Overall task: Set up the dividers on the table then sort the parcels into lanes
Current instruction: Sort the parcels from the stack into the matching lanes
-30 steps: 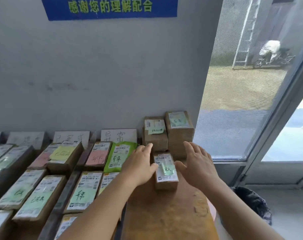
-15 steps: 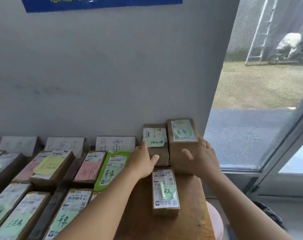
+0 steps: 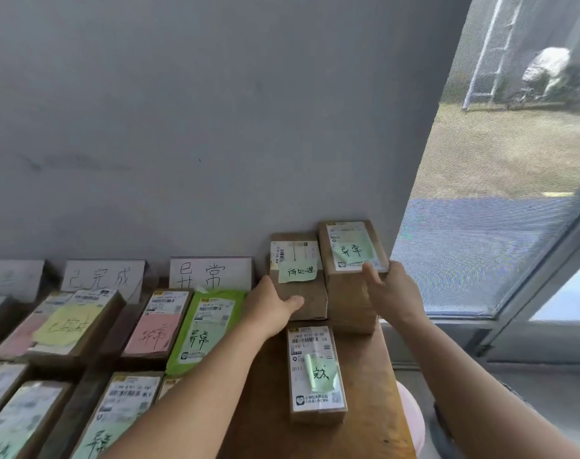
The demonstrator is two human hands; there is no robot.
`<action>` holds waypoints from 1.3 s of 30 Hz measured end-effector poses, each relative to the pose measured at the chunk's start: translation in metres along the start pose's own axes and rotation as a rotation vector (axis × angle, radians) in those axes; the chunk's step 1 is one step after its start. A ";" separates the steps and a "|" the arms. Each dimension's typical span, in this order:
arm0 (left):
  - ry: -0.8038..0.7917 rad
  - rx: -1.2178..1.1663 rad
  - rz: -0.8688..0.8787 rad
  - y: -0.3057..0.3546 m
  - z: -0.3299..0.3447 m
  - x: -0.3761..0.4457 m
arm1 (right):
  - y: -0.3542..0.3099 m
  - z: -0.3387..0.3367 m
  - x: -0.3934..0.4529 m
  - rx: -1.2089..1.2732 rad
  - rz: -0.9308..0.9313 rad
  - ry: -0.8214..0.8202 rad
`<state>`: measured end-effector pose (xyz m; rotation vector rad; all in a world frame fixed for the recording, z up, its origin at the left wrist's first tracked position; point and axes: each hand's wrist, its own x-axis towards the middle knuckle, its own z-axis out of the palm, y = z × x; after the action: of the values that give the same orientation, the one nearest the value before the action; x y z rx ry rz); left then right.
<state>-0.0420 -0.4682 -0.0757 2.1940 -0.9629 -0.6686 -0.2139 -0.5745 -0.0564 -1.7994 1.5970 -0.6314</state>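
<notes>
Brown cardboard is the target: a tall kraft parcel with a green handwritten note on its white label (image 3: 353,260) stands at the far right back corner of the wooden worktop (image 3: 374,409), hard against the grey wall. Right hand (image 3: 393,294) is on it, thumb up on the near edge of the top face; the fingers wrap round the parcel's right side, mostly hidden, so I can't tell how firmly they clamp. That hand is plainly the nearer one.

Left hand (image 3: 273,308) lies against the neighbour, a lower brown parcel with a green sticky note (image 3: 298,276), touching the tall parcel's left flank. Its fingers are straight and together along that box's left face, thumb spread across the front.

Seen from above, the tall parcel's long axis runs away from the person toward the wall, label up, its writing readable from the near side. A third labelled carton with a green note (image 3: 316,372) lies just in front of the tall parcel, long axis the same way.

Left of the tall parcel, a white card sign (image 3: 211,273) heads a lane with a bright green mailer (image 3: 204,329). My guess: the tall parcel lifts up and goes leftward.
</notes>
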 end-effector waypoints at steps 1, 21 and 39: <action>0.006 -0.046 -0.003 0.001 0.000 -0.001 | 0.000 -0.001 0.000 -0.001 0.001 0.002; 0.163 -0.511 0.139 -0.002 -0.042 -0.098 | -0.008 -0.033 -0.072 0.560 -0.184 -0.008; 0.238 -0.700 0.113 -0.108 -0.153 -0.226 | -0.074 0.021 -0.241 0.736 -0.187 -0.190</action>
<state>-0.0282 -0.1826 -0.0095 1.5431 -0.5998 -0.5645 -0.1838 -0.3298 -0.0016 -1.3938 0.8975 -0.9512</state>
